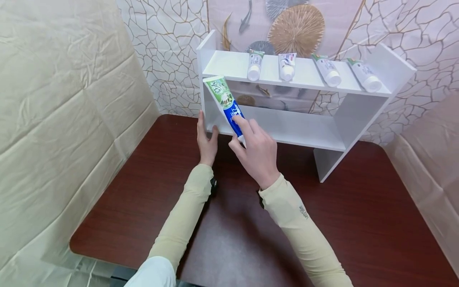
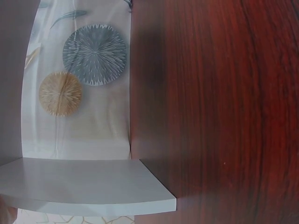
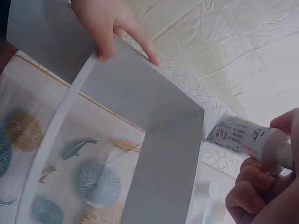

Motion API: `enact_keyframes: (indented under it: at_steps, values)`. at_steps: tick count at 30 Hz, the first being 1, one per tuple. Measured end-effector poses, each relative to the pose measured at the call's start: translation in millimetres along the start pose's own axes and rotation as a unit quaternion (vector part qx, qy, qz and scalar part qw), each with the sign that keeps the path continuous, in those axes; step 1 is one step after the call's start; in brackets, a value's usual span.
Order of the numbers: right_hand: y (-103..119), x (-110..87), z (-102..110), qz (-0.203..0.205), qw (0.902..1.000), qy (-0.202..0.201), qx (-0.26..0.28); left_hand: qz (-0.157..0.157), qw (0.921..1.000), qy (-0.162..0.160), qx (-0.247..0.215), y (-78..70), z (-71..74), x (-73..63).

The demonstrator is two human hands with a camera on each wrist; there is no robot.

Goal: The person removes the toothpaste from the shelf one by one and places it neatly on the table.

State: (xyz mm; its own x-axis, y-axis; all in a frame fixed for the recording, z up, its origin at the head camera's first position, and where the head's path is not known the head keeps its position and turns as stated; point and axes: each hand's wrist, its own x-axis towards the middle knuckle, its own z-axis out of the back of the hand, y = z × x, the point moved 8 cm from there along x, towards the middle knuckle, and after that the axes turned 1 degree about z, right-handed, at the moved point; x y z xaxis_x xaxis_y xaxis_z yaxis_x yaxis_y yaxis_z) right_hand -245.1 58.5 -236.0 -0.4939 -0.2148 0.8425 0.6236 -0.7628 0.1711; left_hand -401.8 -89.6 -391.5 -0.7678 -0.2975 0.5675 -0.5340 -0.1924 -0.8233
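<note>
My right hand (image 1: pixel 259 155) holds a green-and-blue toothpaste tube (image 1: pixel 224 97) by its cap end, thumb on one side and fingers on the other. The tube slants up to the left, in front of the left end of a white two-tier shelf (image 1: pixel 301 122). Its white printed back (image 3: pixel 236 135) faces the right wrist camera. My left hand (image 1: pixel 208 145) grips the shelf's left upright near the lower board, with the thumb inside and the fingers along the outer face. Only a bit of the left hand (image 2: pixel 7 213) shows in the left wrist view.
Several toothpaste tubes lie in a row on the top board, caps forward: one at left (image 1: pixel 255 65), one beside it (image 1: pixel 287 67), others at right (image 1: pixel 327 71). The shelf stands at the back of a dark red-brown table (image 1: pixel 143 191). Patterned cloth (image 1: pixel 168 52) hangs behind.
</note>
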Motion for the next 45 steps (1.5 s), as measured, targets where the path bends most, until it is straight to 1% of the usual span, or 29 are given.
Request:
enact_keyframes:
  at_steps: [6,11,16,18,22,25,29,37,42,43,45]
  values:
    - [-10.9,-14.6,-3.9,-0.028,0.9991,0.024,0.021,0.003,1.0000,-0.005,-0.003,-1.2,0.3,1.9]
    - [-21.2,-26.6,-9.2,-0.044,0.9982,0.036,0.018,0.004,0.9999,-0.006,-0.012,-1.5,0.0,2.4]
    - [-28.4,-37.1,-10.4,-0.060,0.9972,0.041,0.014,0.015,0.9996,-0.006,-0.025,-0.4,-0.7,1.1]
    - [-30.7,-40.7,-11.3,-0.069,0.9965,0.046,0.013,0.020,0.9993,-0.008,-0.032,-3.3,-0.2,0.9]
    - [-33.4,-48.7,-13.5,-0.080,0.9953,0.052,0.014,0.022,0.9990,-0.007,-0.039,-19.8,2.5,-1.1]
    - [-33.7,-55.0,-14.5,-0.081,0.9953,0.051,0.013,0.021,0.9991,-0.006,-0.038,-31.4,4.6,-3.3]
    - [-34.5,-64.1,-15.7,-0.082,0.9949,0.057,0.013,0.022,0.9991,-0.006,-0.037,-34.7,4.7,-5.3]
    - [-38.5,-77.1,-11.6,-0.094,0.9932,0.066,0.018,0.029,0.9991,-0.003,-0.032,-33.6,3.0,-7.5]
    - [-38.7,-82.0,-9.1,-0.104,0.9914,0.073,0.032,0.022,0.9990,-0.010,-0.037,-33.5,4.5,-6.3]
    - [-39.3,-83.2,-9.9,-0.107,0.9907,0.077,0.033,0.022,0.9990,-0.011,-0.038,-32.7,4.4,-5.9]
    - [-41.3,-85.8,-12.6,-0.114,0.9892,0.087,0.032,0.022,0.9989,-0.011,-0.040,-24.8,3.0,-3.8]
